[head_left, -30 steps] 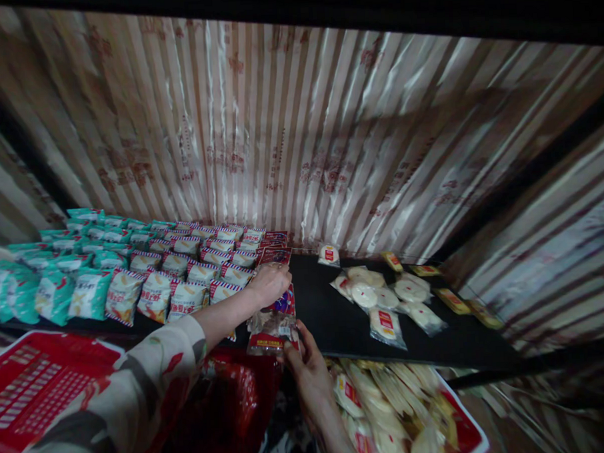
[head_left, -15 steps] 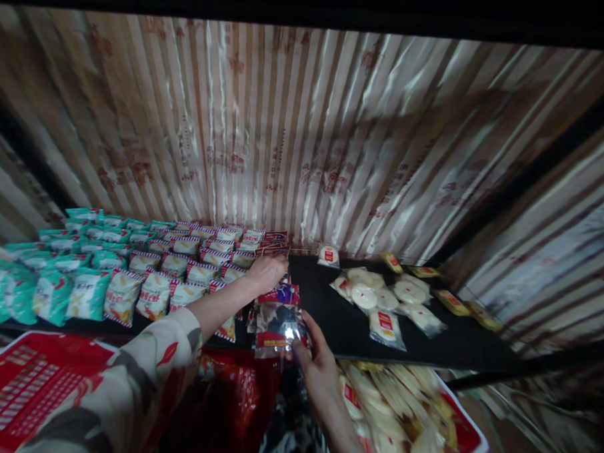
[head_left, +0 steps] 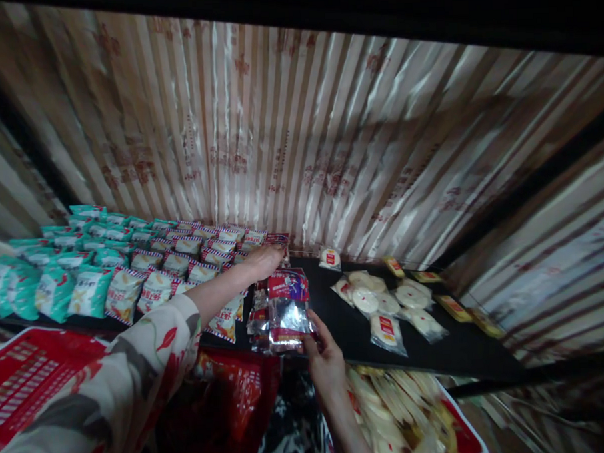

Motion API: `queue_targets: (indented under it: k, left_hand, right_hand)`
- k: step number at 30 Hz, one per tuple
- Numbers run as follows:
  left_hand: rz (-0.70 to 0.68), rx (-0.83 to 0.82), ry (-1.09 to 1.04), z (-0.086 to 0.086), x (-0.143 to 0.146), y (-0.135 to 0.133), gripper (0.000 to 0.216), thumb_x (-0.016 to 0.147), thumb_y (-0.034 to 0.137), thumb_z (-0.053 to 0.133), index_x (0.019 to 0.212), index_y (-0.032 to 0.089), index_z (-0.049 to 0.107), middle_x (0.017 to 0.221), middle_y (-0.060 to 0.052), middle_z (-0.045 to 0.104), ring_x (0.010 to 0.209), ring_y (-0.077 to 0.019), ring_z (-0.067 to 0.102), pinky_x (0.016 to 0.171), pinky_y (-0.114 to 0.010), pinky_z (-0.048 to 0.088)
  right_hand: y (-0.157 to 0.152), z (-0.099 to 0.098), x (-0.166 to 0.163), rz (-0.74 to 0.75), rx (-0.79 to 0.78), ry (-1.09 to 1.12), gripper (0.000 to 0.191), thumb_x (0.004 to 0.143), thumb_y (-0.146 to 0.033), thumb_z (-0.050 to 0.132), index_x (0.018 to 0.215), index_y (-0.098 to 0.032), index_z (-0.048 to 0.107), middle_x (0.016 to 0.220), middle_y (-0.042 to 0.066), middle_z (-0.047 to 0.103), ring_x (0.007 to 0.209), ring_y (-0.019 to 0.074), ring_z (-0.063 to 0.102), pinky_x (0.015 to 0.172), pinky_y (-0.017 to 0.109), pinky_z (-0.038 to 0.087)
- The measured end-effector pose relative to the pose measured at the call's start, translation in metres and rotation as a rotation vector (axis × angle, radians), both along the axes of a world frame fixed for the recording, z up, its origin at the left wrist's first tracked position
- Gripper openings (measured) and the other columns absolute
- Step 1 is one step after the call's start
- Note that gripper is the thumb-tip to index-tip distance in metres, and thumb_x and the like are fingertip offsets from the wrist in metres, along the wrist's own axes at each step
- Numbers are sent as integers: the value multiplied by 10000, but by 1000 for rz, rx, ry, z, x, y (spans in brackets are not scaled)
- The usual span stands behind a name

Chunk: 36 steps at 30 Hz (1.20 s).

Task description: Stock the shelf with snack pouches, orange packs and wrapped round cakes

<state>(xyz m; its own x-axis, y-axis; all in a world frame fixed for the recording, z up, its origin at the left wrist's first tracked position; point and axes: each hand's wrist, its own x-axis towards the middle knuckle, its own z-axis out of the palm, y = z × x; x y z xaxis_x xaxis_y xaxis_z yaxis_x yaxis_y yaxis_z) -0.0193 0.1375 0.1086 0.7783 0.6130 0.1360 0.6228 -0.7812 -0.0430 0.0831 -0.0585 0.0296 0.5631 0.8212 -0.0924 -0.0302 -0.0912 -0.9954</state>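
Note:
My right hand (head_left: pixel 328 362) pinches the lower right corner of a red and purple snack packet (head_left: pixel 289 304) with a shiny middle, at the front of the black shelf. Similar red packets (head_left: pixel 258 315) lie beside and partly under it. Farther back, my left hand (head_left: pixel 267 260) has its fingers curled down on a small red packet (head_left: pixel 277 239) at the rear of the same row. Its fingertips are partly hidden. Rows of white snack bags with striped edges (head_left: pixel 157 289) stand to the left, close to my left forearm.
Teal snack bags (head_left: pixel 89 291) fill the shelf's left end. Clear-wrapped round pale items (head_left: pixel 368 297) and yellow packets (head_left: pixel 453 305) lie on the black shelf (head_left: pixel 325 299) to the right. Below are red baskets (head_left: pixel 35 372), one with pale packets (head_left: pixel 390 409). Striped sheeting (head_left: pixel 258 135) backs the shelf.
My right hand has shifted slightly right and down, and the packet it holds now shows its red and purple top. My left hand has moved slightly up and left.

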Motion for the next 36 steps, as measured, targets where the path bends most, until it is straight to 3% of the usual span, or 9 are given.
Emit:
queue_targets:
  k: [4, 9, 15, 22, 29, 36]
  left_hand:
    - [4, -1, 12, -1, -1, 6, 239, 849, 77, 387, 975, 121, 584, 986, -98, 642, 896, -192, 636, 727, -274, 493]
    - [-13, -4, 14, -2, 0, 5, 245, 849, 70, 381, 963, 123, 592, 979, -96, 645, 905, -195, 635, 742, -279, 496]
    - [-8, -7, 6, -3, 0, 7, 244, 843, 73, 397, 995, 110, 585, 1007, -112, 634, 896, -204, 636, 736, -297, 504]
    - [-16, -12, 7, 0, 0, 4, 255, 839, 52, 382, 972, 111, 592, 980, -116, 643, 895, -203, 640, 741, -290, 501]
    - [-57, -6, 22, -4, 1, 4, 263, 853, 63, 373, 988, 106, 595, 985, -116, 649, 923, -208, 634, 760, -286, 493]
    - [-117, -4, 76, -7, 2, -16, 290, 874, 74, 342, 994, 110, 604, 982, -108, 660, 891, -193, 641, 765, -282, 497]
  right_hand:
    - [5, -12, -4, 26, -43, 0, 576, 634, -405, 610, 1150, -147, 623, 991, 84, 699, 714, 200, 636, 637, 307, 508]
    - [9, -9, -9, 75, -28, -49, 573, 685, -374, 564, 1216, -160, 575, 1085, 93, 669, 619, 175, 628, 609, 326, 518]
    - [17, -4, -13, -12, 151, -287, 457, 713, -343, 565, 1136, -186, 633, 1155, 83, 635, 1080, 229, 565, 902, 360, 465]
    - [30, -14, -18, 53, 31, -121, 470, 643, -310, 602, 1090, -177, 658, 960, 59, 706, 944, 242, 634, 757, 329, 530]
    - [44, -18, -19, 60, 23, -266, 424, 662, -299, 584, 1052, -162, 679, 1020, 92, 690, 1015, 249, 613, 869, 344, 484]
    - [48, -7, -21, 107, -88, -499, 504, 745, -300, 494, 1187, -77, 593, 1155, 177, 624, 1052, 300, 593, 935, 420, 429]
